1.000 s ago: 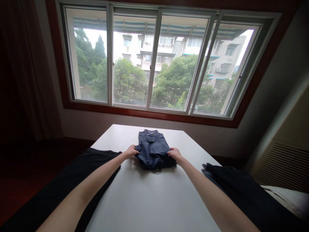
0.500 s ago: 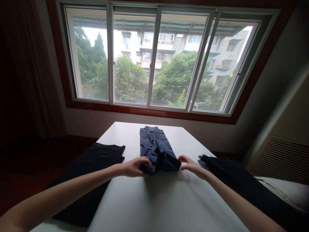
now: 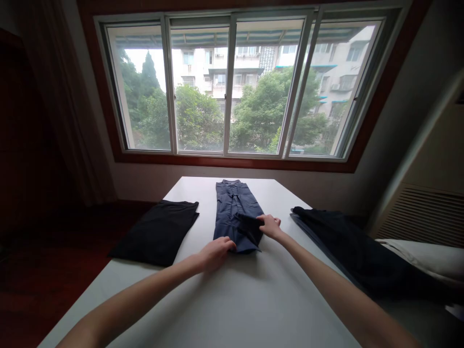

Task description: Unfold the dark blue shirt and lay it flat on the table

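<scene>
A navy collared shirt (image 3: 234, 205), folded into a long narrow strip, lies on the white table (image 3: 232, 304) with its collar at the far end. My left hand (image 3: 216, 251) is at the shirt's near left corner, its fingers curled over the hem. My right hand (image 3: 270, 225) pinches a turned-up dark flap of the same shirt at its right side. The flap stands a little off the layers beneath, and a pointed corner of cloth sticks out at the near right.
Black folded clothing (image 3: 157, 234) lies at the table's left edge. On the right, more dark garments (image 3: 344, 246) lie in a heap, beside a pale cushion-like thing (image 3: 424, 258). A wide window (image 3: 226, 96) and its wall stand behind the table.
My right hand has moved from beside the near right corner up onto the shirt and taken hold of the flap. My left hand stays at the near left corner. The camera view has shifted.
</scene>
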`<state>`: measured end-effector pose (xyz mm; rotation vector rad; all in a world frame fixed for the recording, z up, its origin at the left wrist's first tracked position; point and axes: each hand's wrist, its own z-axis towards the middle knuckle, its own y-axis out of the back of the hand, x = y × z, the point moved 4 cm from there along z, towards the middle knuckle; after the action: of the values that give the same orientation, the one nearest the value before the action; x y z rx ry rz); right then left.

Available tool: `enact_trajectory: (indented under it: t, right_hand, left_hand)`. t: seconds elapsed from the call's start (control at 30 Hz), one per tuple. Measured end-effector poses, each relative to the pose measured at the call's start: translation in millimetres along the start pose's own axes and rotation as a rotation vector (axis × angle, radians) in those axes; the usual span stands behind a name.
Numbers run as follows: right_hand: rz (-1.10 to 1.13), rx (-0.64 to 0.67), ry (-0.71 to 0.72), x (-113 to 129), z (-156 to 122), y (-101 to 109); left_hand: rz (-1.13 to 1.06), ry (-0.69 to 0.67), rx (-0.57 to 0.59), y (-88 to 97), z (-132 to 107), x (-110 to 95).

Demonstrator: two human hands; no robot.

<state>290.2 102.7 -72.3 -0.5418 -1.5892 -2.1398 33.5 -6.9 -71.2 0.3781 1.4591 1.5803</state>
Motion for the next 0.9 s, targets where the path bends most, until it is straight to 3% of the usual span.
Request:
enact_trajectory:
  t: [0.27, 0.37, 0.5, 0.67, 0.9]
  right_hand:
    - [-0.103, -0.122, -0.078, -40, -72, 47]
    - [-0.09, -0.175, -0.132, -41, -94, 53]
    - [-0.083, -0.215, -0.084, -12, -120, 35]
    - [-0.134, -0.116, 0.104, 25, -151, 0]
    - [-0.184, -0.127, 0.131, 26, -164, 0]
  left_hand:
    - [0.037, 0.033, -0.165, -8.6, -36, -4]
    - [0.068, 0.034, -0.198, -10.4, -43, -10]
    - [0.1, 0.084, -0.236, -10.1, -48, -14]
    - [0.098, 0.129, -0.283, -7.2, -57, -15]
    - [0.145, 0.267, -0.37, -3.3, -75, -16]
